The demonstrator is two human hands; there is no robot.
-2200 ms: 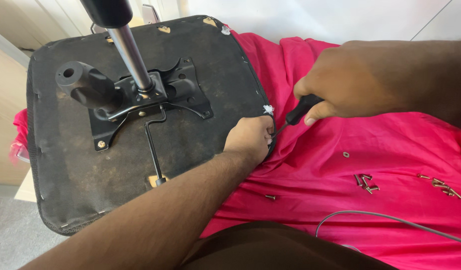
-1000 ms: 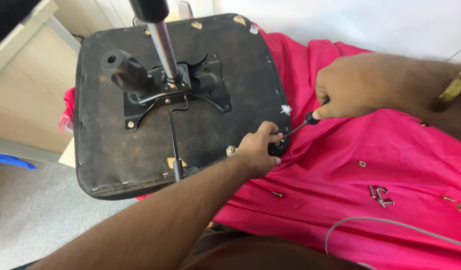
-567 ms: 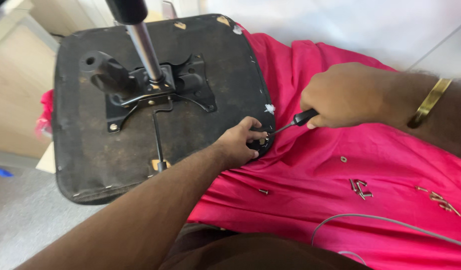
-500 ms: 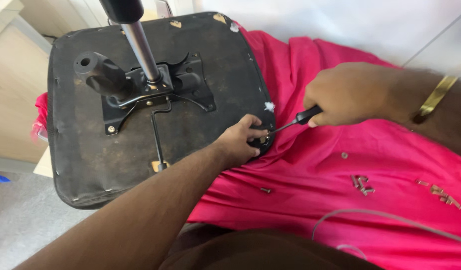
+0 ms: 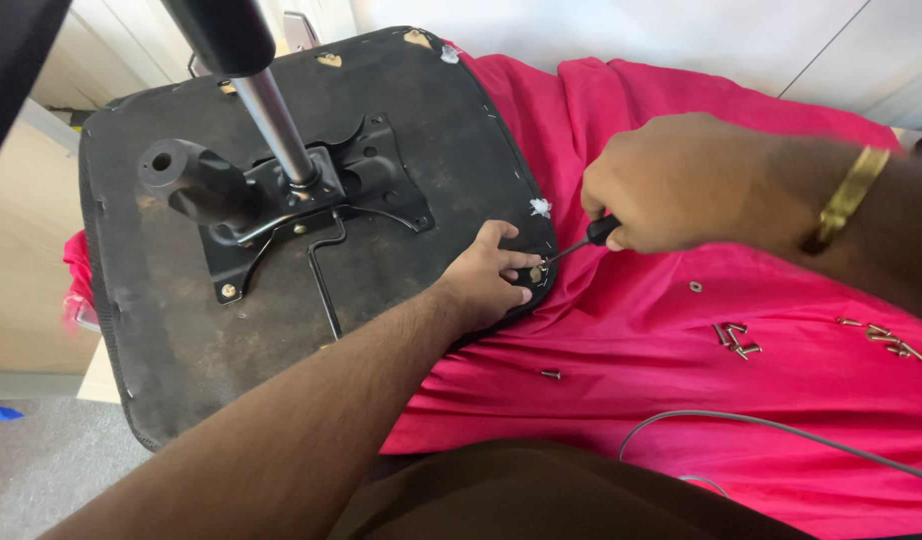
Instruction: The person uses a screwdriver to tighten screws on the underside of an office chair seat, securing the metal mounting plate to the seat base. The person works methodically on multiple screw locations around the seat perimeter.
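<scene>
1. the left hand (image 5: 491, 280) rests on the near right edge of the upturned black chair seat (image 5: 181, 330), its fingers pinched together around a small brass-coloured screw (image 5: 534, 273) at the seat's rim.
2. the right hand (image 5: 671, 180) is closed in a fist on the black handle of a screwdriver (image 5: 579, 243); the grip there is tight around the handle, with only its tip end showing.
3. the screwdriver's long axis runs from the right hand down and to the left, and its thin shaft ends at the screw, touching or just about touching it; i cannot tell if the tip is seated.
4. the screw lies down-left of the right hand and right at the left fingertips, so the left hand is nearer.
5. loose screws (image 5: 733, 340) lie well apart to the right on the pink cloth (image 5: 681, 400), beyond a thin grey cable (image 5: 781, 425).
</scene>
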